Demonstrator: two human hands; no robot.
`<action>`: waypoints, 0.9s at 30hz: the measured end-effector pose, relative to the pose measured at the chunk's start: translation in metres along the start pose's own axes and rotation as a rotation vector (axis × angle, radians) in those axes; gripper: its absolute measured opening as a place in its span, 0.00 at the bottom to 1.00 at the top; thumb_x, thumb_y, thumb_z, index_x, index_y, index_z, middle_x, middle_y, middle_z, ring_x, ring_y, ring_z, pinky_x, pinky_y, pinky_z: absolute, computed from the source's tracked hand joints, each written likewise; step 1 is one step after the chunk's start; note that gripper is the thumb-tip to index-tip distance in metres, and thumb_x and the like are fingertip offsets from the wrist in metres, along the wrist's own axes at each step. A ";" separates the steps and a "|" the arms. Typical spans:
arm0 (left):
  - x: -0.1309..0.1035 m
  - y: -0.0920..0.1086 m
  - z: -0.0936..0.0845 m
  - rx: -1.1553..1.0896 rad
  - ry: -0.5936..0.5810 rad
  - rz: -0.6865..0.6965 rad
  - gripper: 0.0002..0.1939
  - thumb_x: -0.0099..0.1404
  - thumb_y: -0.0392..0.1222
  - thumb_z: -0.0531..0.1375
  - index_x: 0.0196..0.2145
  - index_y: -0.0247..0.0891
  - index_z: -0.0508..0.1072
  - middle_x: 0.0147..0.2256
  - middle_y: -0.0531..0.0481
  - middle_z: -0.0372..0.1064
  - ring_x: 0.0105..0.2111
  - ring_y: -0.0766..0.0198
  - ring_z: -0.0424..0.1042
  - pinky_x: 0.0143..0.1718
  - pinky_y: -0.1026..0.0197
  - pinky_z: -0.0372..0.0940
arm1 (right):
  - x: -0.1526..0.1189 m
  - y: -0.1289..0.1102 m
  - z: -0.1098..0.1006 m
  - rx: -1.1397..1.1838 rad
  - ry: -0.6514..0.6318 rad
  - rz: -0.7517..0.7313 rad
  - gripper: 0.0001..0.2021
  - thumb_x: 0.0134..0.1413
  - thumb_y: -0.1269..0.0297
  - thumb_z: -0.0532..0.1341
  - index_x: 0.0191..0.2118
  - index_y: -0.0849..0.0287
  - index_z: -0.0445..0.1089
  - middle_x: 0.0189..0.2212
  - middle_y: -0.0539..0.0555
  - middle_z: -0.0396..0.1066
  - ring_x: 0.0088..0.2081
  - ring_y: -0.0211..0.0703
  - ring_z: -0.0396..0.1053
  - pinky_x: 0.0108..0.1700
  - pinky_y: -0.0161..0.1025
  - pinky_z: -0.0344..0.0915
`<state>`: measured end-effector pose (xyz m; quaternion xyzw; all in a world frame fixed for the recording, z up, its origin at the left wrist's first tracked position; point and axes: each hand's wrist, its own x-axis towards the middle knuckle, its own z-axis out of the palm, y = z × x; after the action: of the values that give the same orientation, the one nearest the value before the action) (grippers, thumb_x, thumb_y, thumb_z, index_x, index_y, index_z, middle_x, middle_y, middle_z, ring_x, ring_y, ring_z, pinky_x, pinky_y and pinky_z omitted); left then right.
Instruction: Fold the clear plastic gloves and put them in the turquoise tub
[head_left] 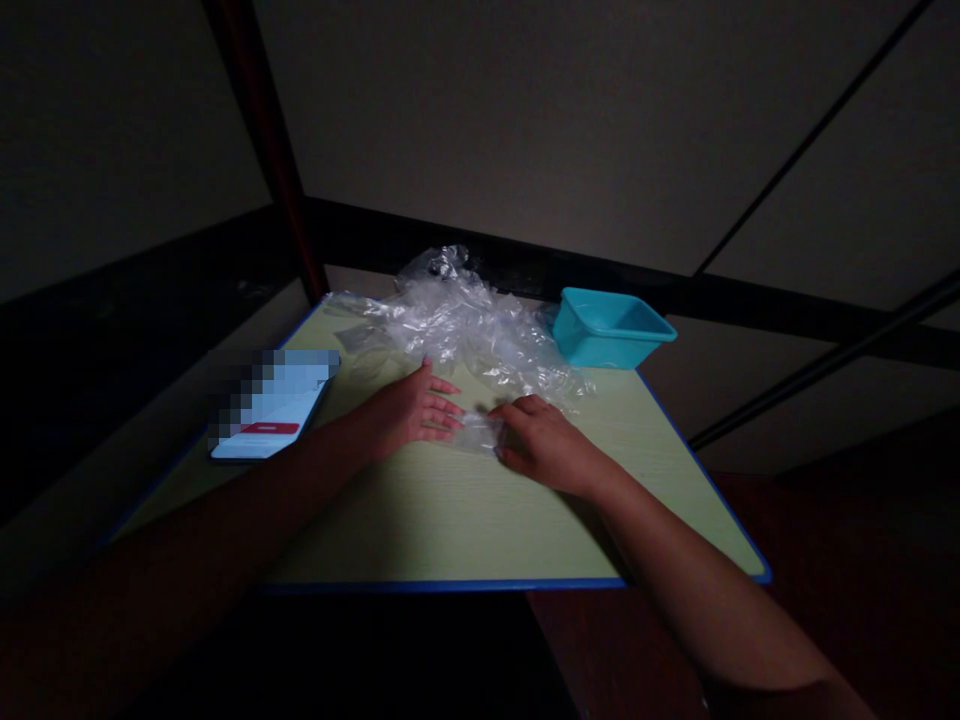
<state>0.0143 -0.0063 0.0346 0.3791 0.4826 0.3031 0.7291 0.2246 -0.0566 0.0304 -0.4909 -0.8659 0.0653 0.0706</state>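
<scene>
A small clear plastic bag [478, 433] lies flat on the table between my hands. My left hand [421, 405] has its fingers spread, their tips at the bag's left edge. At the bag's right side, my right hand [538, 440] has thumb and forefinger closed on the plastic. Just beyond both hands spreads a loose heap of crumpled clear plastic bags [457, 318].
The pale table [450, 530] has a blue edge. At its back right corner stands a turquoise plastic basket [611, 345]. A phone or tablet [270, 405] with a lit screen lies on the left, near my left forearm. Walls or panels rise behind.
</scene>
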 end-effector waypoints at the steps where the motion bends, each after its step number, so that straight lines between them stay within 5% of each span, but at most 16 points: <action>1: -0.001 0.000 0.000 0.001 -0.003 0.001 0.30 0.70 0.59 0.39 0.48 0.29 0.65 0.32 0.39 0.72 0.30 0.54 0.72 0.41 0.49 0.65 | 0.000 0.000 0.000 0.003 -0.001 -0.001 0.24 0.50 0.66 0.61 0.55 0.62 0.63 0.45 0.61 0.66 0.49 0.52 0.61 0.49 0.47 0.59; 27: 0.005 -0.003 -0.003 0.014 -0.023 0.005 0.30 0.70 0.58 0.38 0.45 0.30 0.67 0.31 0.37 0.72 0.32 0.51 0.74 0.42 0.48 0.65 | 0.002 0.001 0.003 0.044 0.086 -0.098 0.20 0.52 0.63 0.62 0.51 0.65 0.66 0.46 0.64 0.66 0.49 0.52 0.61 0.51 0.50 0.60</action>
<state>0.0133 -0.0028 0.0291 0.3889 0.4756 0.2970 0.7310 0.2237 -0.0551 0.0271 -0.4487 -0.8833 0.0599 0.1215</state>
